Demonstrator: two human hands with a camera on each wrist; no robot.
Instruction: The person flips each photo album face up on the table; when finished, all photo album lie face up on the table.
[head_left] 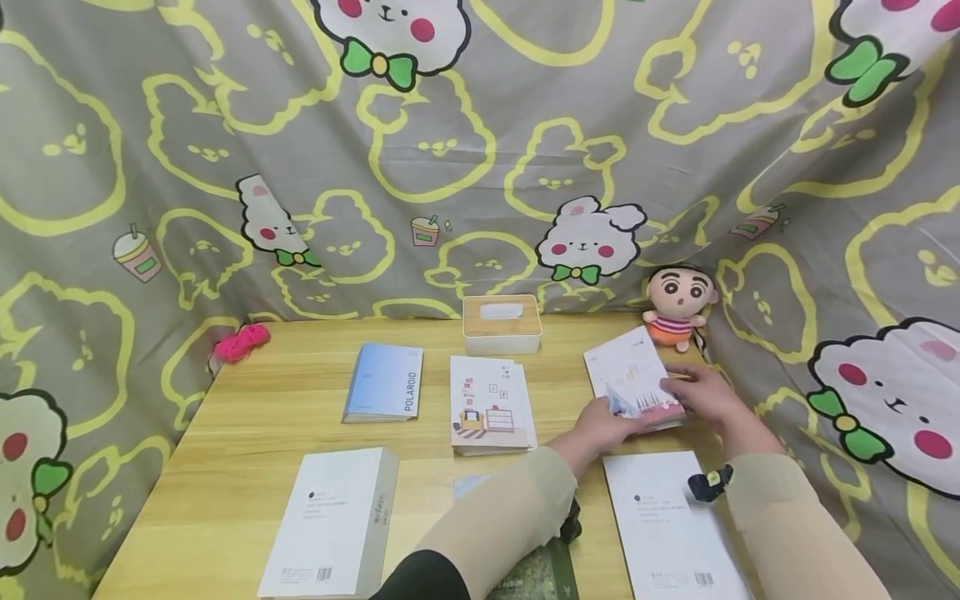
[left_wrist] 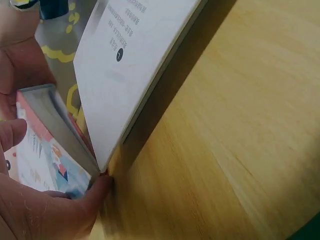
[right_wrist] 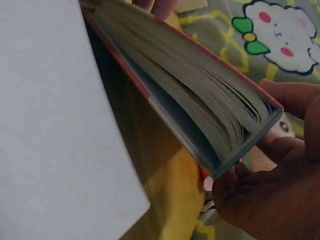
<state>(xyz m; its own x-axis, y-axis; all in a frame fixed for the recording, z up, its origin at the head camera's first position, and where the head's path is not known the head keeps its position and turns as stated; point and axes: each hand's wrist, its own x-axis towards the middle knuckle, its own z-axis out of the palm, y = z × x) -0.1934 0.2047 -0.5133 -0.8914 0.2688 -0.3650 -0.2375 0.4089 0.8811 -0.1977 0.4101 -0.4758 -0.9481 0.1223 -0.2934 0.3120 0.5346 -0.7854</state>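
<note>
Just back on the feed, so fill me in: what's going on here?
A person holds a white book with both hands, the left hand at its near-left corner, the right hand at its right edge. It is near the plush doll, at the right side of the table. The blue POLAROID album and tissue box are untouched.
</note>
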